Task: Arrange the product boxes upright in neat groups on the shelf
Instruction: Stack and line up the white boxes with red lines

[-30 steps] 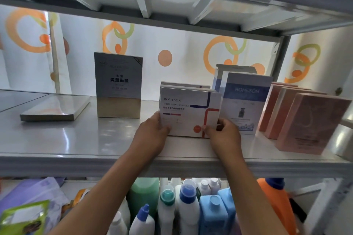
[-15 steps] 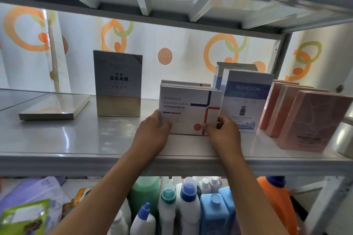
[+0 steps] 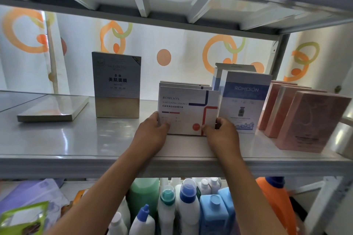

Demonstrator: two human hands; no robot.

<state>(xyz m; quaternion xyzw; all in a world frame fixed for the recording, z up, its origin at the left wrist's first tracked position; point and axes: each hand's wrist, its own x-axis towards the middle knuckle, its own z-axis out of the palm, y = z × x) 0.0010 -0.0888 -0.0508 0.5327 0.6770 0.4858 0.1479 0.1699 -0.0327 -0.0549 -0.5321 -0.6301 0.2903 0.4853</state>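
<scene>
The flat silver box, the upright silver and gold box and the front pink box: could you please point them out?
flat silver box (image 3: pixel 55 108): head view, top face.
upright silver and gold box (image 3: pixel 116 80): head view, front face.
front pink box (image 3: pixel 310 122): head view, front face.

Bare shelf lies open along the near left. To the right, the blue boxes and pink boxes crowd together.

Your white box reads ROMESON, WHITENING ESSENCE, with a Chinese line beneath; the blue box beside it says ROMESON; the grey box shows 多效 美肌面膜.
</scene>
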